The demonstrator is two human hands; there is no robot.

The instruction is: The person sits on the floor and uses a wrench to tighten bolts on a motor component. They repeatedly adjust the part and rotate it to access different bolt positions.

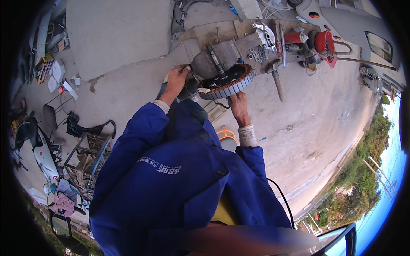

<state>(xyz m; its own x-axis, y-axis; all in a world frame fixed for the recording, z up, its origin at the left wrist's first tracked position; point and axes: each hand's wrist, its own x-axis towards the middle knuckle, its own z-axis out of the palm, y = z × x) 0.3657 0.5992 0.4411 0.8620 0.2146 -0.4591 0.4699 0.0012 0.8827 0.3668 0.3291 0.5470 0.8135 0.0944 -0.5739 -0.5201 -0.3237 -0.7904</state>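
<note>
**Hand Positions at the Round Motor Wheel**

The round motor wheel (227, 81) is the reference part. It is a dark disc with a ribbed grey and red rim, and it rests tilted on the concrete ground (128, 38), against a grey metal housing (215, 57) that lies just above it in the view.

The left hand (176, 78) is positioned at the left edge of the wheel, beside the housing. Its fingers are curled closed around a small dark part at that edge; what that part is cannot be told.

The right hand (239, 107) is positioned directly below the wheel. Its fingers reach up and press against the lower rim, closed on the rim's edge.

Both forearms wear blue jacket sleeves (141, 132) with pale cuffs.

To the right of the wheel, a hammer (276, 83) lies on the ground. Further right stands a red power tool (318, 45). Well to the left of the wheel stands a wire crate (87, 160) of scrap.
</note>
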